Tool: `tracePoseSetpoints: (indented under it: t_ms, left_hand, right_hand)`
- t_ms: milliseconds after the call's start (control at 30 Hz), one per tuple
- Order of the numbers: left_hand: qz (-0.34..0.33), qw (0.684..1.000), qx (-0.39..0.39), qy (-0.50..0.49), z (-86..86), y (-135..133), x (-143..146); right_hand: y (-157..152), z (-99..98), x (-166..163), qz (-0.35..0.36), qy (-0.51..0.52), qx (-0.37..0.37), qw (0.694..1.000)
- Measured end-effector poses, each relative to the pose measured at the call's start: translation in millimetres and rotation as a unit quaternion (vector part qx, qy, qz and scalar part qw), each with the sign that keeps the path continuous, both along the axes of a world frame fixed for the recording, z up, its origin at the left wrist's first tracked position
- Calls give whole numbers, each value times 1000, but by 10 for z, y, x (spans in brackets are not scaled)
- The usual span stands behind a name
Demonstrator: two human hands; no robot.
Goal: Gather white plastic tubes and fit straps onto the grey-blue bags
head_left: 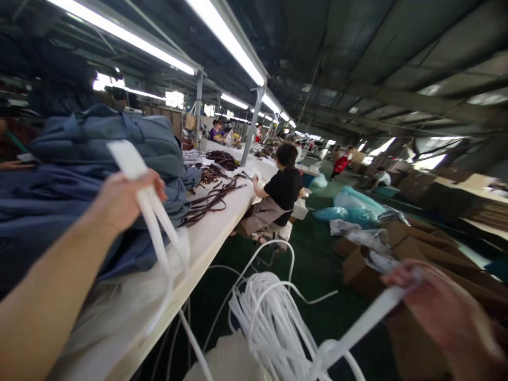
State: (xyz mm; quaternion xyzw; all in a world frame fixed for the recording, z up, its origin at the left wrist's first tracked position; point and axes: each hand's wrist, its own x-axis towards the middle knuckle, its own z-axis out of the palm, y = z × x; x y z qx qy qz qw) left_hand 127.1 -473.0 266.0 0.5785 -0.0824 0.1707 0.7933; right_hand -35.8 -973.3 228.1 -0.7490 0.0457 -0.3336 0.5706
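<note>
We are holding a white strap (159,233) in both grips, left hand (123,198) raised over the bench (214,233) edge, right hand (444,307) low, keeping it taut.

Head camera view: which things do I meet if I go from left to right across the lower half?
Left hand holding white strap → white table → coil of white cord → cardboard boxes → right hand.

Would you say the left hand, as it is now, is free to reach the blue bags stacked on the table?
Probably not freely: the left hand is right beside the blue bags but grips white strap.
</note>
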Motion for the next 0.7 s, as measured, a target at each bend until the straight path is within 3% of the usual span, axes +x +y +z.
tracePoseSetpoints:
  t_ms: [67,100,167,233,300,367,567,700]
  left_hand:
    - [-177,980,45,81,-205,-602,-210]
    - [-232,966,64,91,-294,-908,-312]
    - [-279,955,65,80,-416,-1401,-474]
    - [-311,947,10,85,-449,-1663,-571]
    - [-341,936,-30,82,-417,-1721,-618]
    - [-357,931,-40,65,-371,-1675,-629]
    - [-320,942,-74,61,-424,-1578,-585]
    - [-256,959,-97,80,-398,-1498,-565]
  right_hand:
    - [487,245,204,96,14,60,994]
    - [754,391,329,151,21,90,984]
    - [1264,693,578,246,20,133,960]
    - [1672,947,782,307,-1,150,940]
    - [1951,1093,932,348,-18,144,926]
    - [2131,1116,1041,373,-13,117,920]
    - [2411,854,1168,399,37,62,914]
    - [2250,683,1174,403,39,13,914]
